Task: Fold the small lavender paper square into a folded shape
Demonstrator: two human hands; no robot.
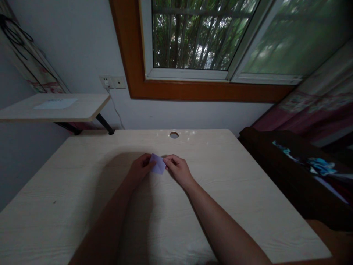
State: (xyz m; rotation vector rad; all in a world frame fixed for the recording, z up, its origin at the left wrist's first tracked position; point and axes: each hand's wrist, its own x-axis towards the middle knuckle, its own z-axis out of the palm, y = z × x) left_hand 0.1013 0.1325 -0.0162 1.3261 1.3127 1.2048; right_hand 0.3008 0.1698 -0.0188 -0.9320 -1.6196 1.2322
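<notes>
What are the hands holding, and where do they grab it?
A small purple paper: the left hand pinches its left edge, the right hand its right edge, above the table.

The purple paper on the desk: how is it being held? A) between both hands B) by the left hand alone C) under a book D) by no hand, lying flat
A: the left hand and the right hand each pinch one side of the purple paper over the desk.
</notes>
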